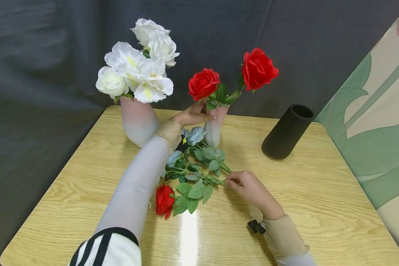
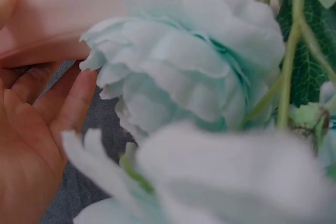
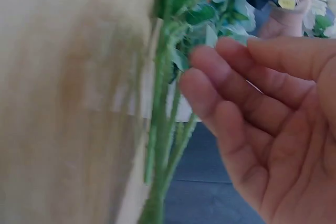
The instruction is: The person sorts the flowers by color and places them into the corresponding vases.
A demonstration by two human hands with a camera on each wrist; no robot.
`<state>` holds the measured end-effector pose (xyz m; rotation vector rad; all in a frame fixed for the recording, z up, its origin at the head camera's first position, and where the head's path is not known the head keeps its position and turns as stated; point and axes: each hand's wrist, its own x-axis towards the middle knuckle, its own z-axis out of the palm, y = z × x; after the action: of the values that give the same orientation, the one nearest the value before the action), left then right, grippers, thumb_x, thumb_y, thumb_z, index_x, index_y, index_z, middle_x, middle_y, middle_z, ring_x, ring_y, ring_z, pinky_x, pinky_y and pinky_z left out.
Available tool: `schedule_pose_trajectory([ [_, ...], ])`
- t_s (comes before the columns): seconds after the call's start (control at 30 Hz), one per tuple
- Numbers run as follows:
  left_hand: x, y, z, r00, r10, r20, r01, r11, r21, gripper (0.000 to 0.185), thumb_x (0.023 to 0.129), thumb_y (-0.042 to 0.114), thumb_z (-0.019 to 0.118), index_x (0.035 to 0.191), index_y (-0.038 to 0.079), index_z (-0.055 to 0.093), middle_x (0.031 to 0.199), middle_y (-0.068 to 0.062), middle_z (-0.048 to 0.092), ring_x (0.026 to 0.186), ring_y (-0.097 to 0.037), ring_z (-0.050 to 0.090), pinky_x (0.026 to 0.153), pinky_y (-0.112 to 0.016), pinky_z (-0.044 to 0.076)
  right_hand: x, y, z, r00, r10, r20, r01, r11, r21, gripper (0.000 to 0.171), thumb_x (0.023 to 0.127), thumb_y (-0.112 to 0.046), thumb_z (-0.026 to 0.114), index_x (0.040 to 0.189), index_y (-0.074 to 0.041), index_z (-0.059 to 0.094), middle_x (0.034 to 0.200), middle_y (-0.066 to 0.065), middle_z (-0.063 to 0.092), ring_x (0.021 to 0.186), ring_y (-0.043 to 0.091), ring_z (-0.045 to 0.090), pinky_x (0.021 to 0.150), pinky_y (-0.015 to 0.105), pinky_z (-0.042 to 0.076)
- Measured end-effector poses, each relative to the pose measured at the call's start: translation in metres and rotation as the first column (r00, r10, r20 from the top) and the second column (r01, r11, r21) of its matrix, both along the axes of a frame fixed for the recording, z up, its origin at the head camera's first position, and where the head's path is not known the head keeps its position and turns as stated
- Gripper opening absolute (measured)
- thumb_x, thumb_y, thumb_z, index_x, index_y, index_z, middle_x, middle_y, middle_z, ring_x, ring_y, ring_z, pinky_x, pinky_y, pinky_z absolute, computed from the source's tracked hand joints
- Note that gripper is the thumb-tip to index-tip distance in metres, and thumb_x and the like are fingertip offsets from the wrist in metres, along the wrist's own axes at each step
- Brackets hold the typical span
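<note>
Left hand curled around rim of small pink vase holding two red roses. Right hand at stem ends of loose flower bundle lying on wooden table; fingers relaxed, grasp undeterminable.

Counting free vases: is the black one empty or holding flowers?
No flowers: nothing stands out of the black vase, upright on the table. Its inside is too dark to see.

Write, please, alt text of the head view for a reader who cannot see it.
On a wooden table, the left hand holds a pink vase with two red roses, while the right hand touches stems of loose flowers. A white bouquet and black cylinder stand nearby.
</note>
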<state>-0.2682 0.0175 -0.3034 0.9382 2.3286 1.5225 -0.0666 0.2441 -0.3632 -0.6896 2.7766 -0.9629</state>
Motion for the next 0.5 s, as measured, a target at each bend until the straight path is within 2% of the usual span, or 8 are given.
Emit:
schedule_pose_trajectory([
  [0.07,-0.001,0.0,0.0,1.0,0.001,0.001,-0.001,1.0,0.001,0.047,0.095,0.008,0.063,0.137,-0.003,0.043,0.103,-0.006,0.052,0.093,-0.017,0.054,0.083,-0.025,0.048,0.004,-0.001,-0.004,1.0,0.027,0.006,-0.027,0.999,0.033,0.015,0.097,-0.011,0.062,0.095,-0.004,0.076,0.08,0.003,0.071,0.062,0.003,0.048,0.059,0.022,0.045],
  [0.2,-0.001,0.0,-0.001,1.0,0.004,0.0,-0.004,1.0,-0.004,0.047,0.095,0.009,0.063,0.136,-0.003,0.044,0.102,-0.005,0.051,0.093,-0.017,0.054,0.083,-0.026,0.048,0.01,-0.003,-0.008,0.998,0.046,-0.036,-0.042,0.992,0.12,0.014,0.096,-0.012,0.064,0.097,-0.005,0.077,0.086,0.002,0.075,0.069,0.004,0.059,0.066,0.024,0.052],
  [0.33,0.0,-0.001,0.0,1.0,-0.005,0.002,0.005,1.0,0.0,0.05,0.096,0.007,0.063,0.14,-0.003,0.042,0.106,-0.008,0.053,0.097,-0.021,0.055,0.085,-0.027,0.049,0.014,-0.006,-0.009,0.993,0.048,-0.111,-0.028,0.984,0.174,0.013,0.095,-0.01,0.065,0.098,-0.005,0.076,0.092,0.005,0.076,0.082,0.016,0.07,0.074,0.034,0.058],
  [0.5,0.0,-0.002,0.001,0.999,-0.03,-0.01,0.031,0.999,0.013,0.055,0.095,0.005,0.062,0.145,-0.002,0.039,0.116,-0.012,0.054,0.106,-0.024,0.057,0.089,-0.028,0.05,0.017,-0.009,-0.01,0.975,0.051,-0.218,-0.007,0.981,0.195,0.01,0.094,-0.008,0.065,0.098,-0.006,0.074,0.098,0.006,0.075,0.092,0.025,0.072,0.082,0.041,0.058],
])
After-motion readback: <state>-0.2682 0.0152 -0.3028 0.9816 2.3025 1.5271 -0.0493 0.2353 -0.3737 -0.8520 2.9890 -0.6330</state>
